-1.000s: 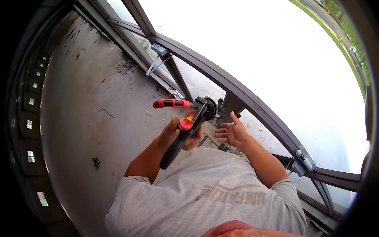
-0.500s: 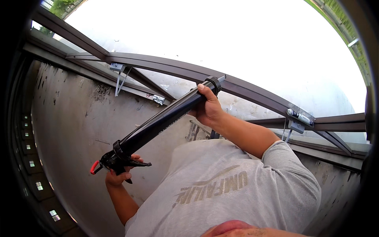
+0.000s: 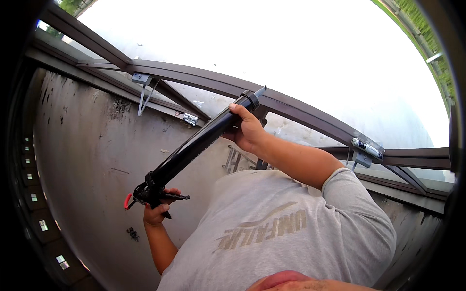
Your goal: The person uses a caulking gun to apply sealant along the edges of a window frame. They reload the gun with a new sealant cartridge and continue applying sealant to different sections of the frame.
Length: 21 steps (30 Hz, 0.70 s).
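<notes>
The caulking gun point(image 3: 196, 151) is lying between the two hands, in front of the person's chest, its long axis running on a slant from the handle end at lower left up to the front end at upper right. The left hand point(image 3: 159, 209) is grasping the handle, just beside the red hook point(image 3: 127, 201) at the rear. The right hand point(image 3: 250, 132) is wrapping the black barrel just behind the front collar point(image 3: 250, 100), thumb on top, so the right hand is sitting nearer the tip point(image 3: 262, 91). That tip is pointing up and right, overlapping the brown frame point(image 3: 310, 114) in this view; whether it is touching cannot be told. Beyond the right forearm, a sealant tube point(image 3: 367, 147) is resting on the frame, well apart from both hands.
</notes>
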### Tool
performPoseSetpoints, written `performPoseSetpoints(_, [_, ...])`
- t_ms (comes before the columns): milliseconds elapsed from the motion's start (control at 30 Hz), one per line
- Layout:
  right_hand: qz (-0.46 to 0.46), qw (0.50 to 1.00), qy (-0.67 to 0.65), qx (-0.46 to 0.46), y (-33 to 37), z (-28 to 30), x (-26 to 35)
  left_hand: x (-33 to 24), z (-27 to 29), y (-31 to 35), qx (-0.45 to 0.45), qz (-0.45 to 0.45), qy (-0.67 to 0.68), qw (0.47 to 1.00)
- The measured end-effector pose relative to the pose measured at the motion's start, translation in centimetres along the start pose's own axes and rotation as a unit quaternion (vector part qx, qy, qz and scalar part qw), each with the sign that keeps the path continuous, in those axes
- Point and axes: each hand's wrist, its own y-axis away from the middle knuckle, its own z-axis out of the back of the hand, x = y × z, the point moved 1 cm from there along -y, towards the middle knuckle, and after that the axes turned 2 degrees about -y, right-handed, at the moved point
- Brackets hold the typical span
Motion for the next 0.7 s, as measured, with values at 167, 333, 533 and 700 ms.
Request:
performPoseSetpoints(167, [-0.055,0.998,-0.029,-0.010,-4.4,0.4,-1.7,-1.3,-1.6,0.3,-0.052,-0.003,-0.116,0.992])
performPoseSetpoints(333, [-0.104,0.994,0.005,0.042,-8.8,-1.7,-3.4,-1.7,-2.4,0.6,-0.129,-0.052,-0.163,0.977])
performPoseSetpoints(533, [-0.142,0.975,0.161,0.059,-12.0,-0.4,-4.3,-3.5,-0.8,0.2,-0.229,-0.109,-0.179,0.950])
performPoseSetpoints(700, [-0.157,0.954,0.257,0.009,-12.3,5.7,-4.8,-8.3,7.9,-2.7,-0.315,-0.149,-0.146,0.926])
